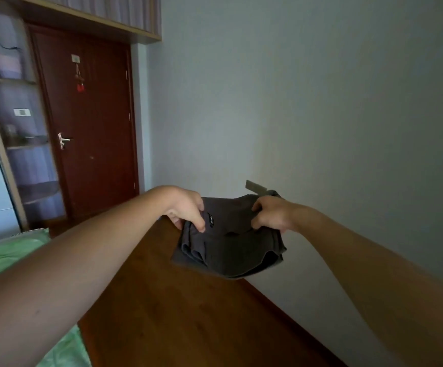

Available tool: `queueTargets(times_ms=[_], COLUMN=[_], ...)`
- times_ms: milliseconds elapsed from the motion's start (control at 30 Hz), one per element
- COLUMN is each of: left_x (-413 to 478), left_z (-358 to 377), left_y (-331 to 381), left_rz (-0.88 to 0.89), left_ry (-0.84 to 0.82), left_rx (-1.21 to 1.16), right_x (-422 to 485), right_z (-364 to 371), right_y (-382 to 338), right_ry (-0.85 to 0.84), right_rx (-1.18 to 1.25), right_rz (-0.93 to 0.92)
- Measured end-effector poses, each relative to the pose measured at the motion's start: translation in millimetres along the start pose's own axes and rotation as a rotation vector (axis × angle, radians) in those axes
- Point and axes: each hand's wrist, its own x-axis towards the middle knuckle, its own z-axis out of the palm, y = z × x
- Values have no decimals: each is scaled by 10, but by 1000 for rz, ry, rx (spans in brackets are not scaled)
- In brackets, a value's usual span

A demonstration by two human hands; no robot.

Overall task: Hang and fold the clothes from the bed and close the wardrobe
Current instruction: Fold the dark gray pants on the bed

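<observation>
Pale grey-blue wall [321, 102] is seen behind, with a dark red door [90, 123] at 10 o'clock and the green bed sheet [8, 255] at 8 o'clock. Near 6 o'clock a folded dark grey garment [231, 242] is held above the wooden floor [188, 313]. Its upper edge is gripped by the left hand [188, 210] and the right hand [273, 215], both curled into the cloth, probably so that the folds are kept together.

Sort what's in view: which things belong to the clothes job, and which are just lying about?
Job: dark grey folded garment, gripped by left hand and right hand; green-covered bed.
Lying about: red-brown door, red ornament hanging on it, corner shelves, wooden floor.
</observation>
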Motion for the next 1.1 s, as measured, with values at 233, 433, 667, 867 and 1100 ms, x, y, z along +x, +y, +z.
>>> queueTargets(times_ms=[233,433,667,867,1100], left_x=[609,1179,1902,2317,2865], left_z=[-232,-605,-1582,-2359,-2946], left_y=[33,-221,-1140,-1977,-2960], left_rz=[-39,-72,-209,-294,-409], left_ry=[3,16,83,175,269], left_rx=[-37,-105,-164,-190,-223], right_x=[675,1539,3145,4382,5686], right_z=[-185,-330,-286,-105,296], right_y=[64,-141,-1098,-2014,-2957], right_ry=[-23,-54,-149,-227,-298], right_rx=[-28,-54,-66,-58,-78], right_rz=[-70,-128,-280,-417,-539])
